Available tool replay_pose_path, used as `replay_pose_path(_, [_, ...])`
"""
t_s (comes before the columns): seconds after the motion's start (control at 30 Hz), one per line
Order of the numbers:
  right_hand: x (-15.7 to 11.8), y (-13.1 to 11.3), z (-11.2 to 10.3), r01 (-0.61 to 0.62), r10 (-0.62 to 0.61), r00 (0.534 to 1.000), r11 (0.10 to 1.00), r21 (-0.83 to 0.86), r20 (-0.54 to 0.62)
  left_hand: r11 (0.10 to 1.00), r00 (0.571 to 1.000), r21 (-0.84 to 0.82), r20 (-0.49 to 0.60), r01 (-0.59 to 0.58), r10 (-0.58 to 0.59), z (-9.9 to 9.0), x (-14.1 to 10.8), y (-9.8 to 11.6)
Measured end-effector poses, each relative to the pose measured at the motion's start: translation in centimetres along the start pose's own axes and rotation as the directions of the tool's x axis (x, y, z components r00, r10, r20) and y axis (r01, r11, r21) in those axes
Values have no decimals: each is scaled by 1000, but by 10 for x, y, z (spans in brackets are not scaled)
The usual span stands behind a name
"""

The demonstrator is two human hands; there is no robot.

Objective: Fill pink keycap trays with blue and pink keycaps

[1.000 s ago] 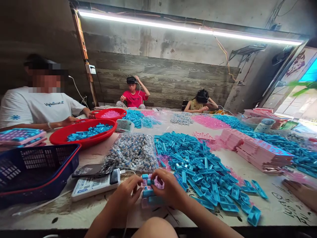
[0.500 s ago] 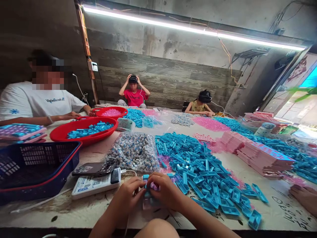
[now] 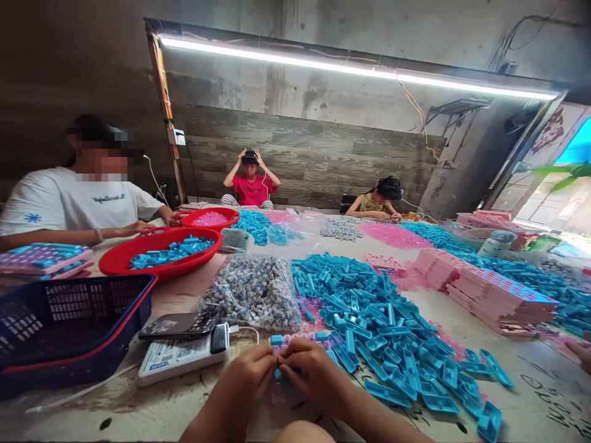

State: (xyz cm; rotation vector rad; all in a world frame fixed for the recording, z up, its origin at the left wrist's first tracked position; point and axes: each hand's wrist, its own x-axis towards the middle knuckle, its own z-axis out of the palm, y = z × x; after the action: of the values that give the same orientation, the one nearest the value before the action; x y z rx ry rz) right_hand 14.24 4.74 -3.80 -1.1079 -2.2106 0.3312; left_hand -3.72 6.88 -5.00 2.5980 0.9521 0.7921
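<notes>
Both hands meet over a pink tray with blue and clear pink pieces [image 3: 292, 338], low in the middle of the head view. My left hand [image 3: 252, 372] has its fingers bent together at the tray's left part, near a small blue piece [image 3: 277, 373]. Beside it, my right hand [image 3: 314, 369] is closed too, thumb and fingers pinched over the tray. What either hand grips is hidden between the fingertips. Just right of my right hand spreads a large pile of blue pieces [image 3: 369, 314]. Behind my hands lies a clear bag of small grey-white parts [image 3: 253, 292].
At the left are a dark blue basket [image 3: 138, 314], a phone [image 3: 178, 324] on a white box [image 3: 184, 359], and red bowls [image 3: 161, 271]. Stacked pink trays [image 3: 498, 292] stand right. Three people sit around the table; another hand [image 3: 579, 354] shows at the right edge.
The view has tilted up, so the table scene sits slightly lower. My hands have drawn closer together over the tray. The hand at the right edge shows less.
</notes>
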Motion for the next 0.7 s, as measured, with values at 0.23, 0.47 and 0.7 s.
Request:
replay_pose_path(0.23, [-7, 9, 11, -27, 27, 1000, 999, -32, 12, 960, 985, 273, 172, -61, 14, -4, 1, 14])
replay_pose_path(0.47, [-7, 1, 4, 16, -14, 999, 999, -45, 47, 919, 975, 390, 220, -61, -28, -8, 11, 24])
replay_pose_path(0.7, [-5, -3, 1, 21, -15, 998, 995, -95, 68, 942, 953, 335, 286, -4, -97, -15, 17, 29])
